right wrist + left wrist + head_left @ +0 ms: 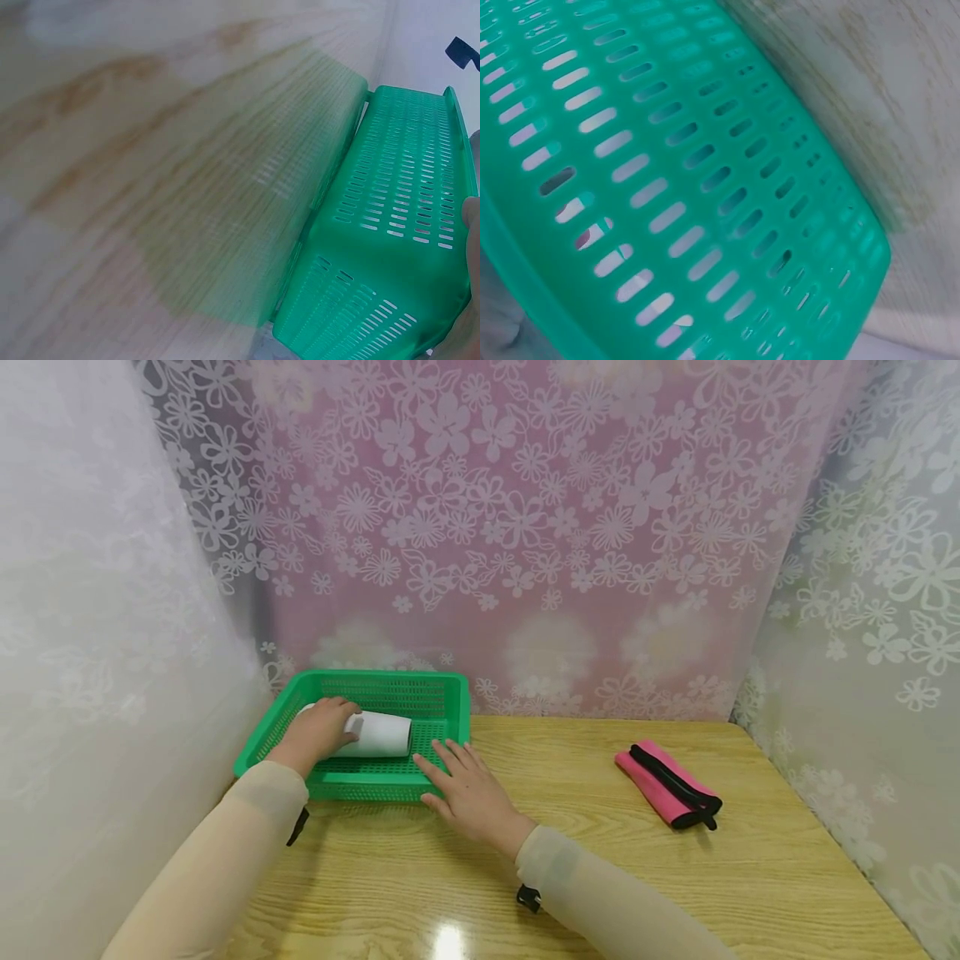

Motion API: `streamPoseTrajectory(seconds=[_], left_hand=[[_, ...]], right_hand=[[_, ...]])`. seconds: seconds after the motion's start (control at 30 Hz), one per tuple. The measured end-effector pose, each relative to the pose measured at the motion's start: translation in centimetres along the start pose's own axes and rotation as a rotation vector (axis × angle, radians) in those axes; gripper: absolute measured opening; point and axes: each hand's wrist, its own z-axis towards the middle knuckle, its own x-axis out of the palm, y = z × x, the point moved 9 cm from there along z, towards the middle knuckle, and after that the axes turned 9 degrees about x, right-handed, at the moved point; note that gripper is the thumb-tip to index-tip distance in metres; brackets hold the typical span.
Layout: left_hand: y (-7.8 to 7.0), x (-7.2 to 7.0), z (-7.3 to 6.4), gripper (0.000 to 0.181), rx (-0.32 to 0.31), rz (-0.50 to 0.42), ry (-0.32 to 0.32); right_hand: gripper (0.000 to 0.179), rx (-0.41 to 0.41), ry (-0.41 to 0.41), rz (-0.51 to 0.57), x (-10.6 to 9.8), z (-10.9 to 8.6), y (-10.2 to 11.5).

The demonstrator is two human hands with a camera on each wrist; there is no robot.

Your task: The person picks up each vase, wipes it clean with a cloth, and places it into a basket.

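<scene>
A green plastic basket (390, 785) with slotted walls stands at the back left of the wooden table. Inside it a smooth white cylinder (382, 735) lies on its side. My left hand (318, 731) reaches over the rim and grips the cylinder near its left end, thumb toward me. At the basket's front right corner my right hand (472, 793) is spread, its fingertips over the rim. The left wrist view is filled by the slotted basket wall (705, 180). In the right wrist view the basket (390, 247) appears sideways, with part of the right hand (469, 255) against its rim.
A folded pink item with black edging (671, 785) lies on the right side of the table (555, 793). Behind the table hangs a pink floral curtain (510, 527). Pale floral curtains close off both sides, the left one (120, 652) near the basket.
</scene>
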Motion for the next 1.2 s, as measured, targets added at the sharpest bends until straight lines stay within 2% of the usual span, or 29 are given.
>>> streamPoseTrajectory(seconds=[0.4, 0.57, 0.83, 0.97, 1.2], left_hand=[[-0.2, -0.8, -0.2, 0.045, -0.027, -0.074, 0.018], [-0.4, -1.0, -0.3, 0.044, -0.023, -0.067, 0.019], [-1.4, -1.2, -0.5, 0.044, -0.002, -0.048, 0.035], [-2.1, -1.6, -0.5, 0.044, 0.011, -0.052, 0.023], [-3.1, -1.7, -0.9, 0.046, 0.003, -0.103, 0.01]], right_hand=[[0.06, 0.002, 0.011, -0.01, -0.1, -0.1, 0.0], [0.06, 0.0, 0.003, -0.01, 0.0, 0.0, -0.1], [0.06, 0.01, 0.023, -0.007, 0.2, 0.0, -0.3], [0.061, 0.009, 0.03, -0.009, 0.1, -0.1, -0.3], [0.062, -0.009, 0.088, -0.023, 0.0, -0.3, -0.5]])
